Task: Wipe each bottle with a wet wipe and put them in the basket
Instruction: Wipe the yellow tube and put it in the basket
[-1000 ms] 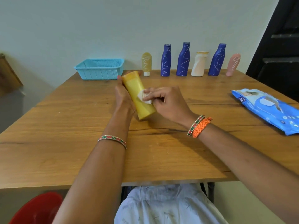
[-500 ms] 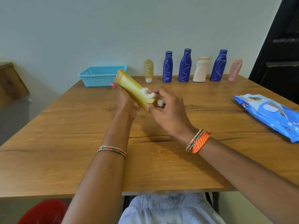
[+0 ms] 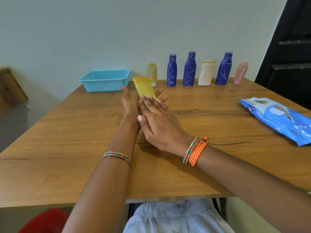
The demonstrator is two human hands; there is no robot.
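A yellow bottle (image 3: 143, 87) lies along my left hand (image 3: 128, 105), which is palm up with fingers straight beneath it and the thumb raised. My right hand (image 3: 158, 125) lies flat on top of the bottle with its fingers straight. The wet wipe is hidden under those fingers. The blue basket (image 3: 104, 81) stands at the table's far left, just beyond the bottle. Along the back edge stand a pale yellow tube (image 3: 152, 74), three blue bottles (image 3: 171, 70), a white bottle (image 3: 206, 73) and a pink tube (image 3: 241, 73).
A blue pack of wet wipes (image 3: 279, 118) lies at the right edge of the wooden table (image 3: 67, 140). A red seat (image 3: 45, 221) shows below the table's near left edge. A dark door (image 3: 289, 47) stands at the right.
My left hand has opened flat under the yellow bottle. My right hand went from pinching the wipe to lying flat over the bottle. The bottle now points away from me.
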